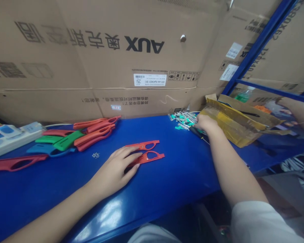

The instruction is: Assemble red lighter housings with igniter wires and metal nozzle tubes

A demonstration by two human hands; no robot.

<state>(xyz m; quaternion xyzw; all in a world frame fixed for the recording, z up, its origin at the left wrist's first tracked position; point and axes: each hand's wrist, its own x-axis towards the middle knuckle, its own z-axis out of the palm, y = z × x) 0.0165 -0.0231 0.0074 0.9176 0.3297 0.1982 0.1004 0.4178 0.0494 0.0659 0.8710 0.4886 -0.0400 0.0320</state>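
Observation:
My left hand lies flat on the blue table, fingers spread over the ends of two red plastic handle halves. The handle halves lie side by side, pointing right. My right hand reaches to the far right of the table into a pile of small metal and green parts. Its fingers are curled among the parts, beside a dark thin tool. What those fingers hold is hidden.
A heap of red, green and blue handle halves lies at the left, with a white power strip beyond. Tiny screws lie near my left hand. A torn cardboard box sits at the right. Large cardboard cartons wall the back.

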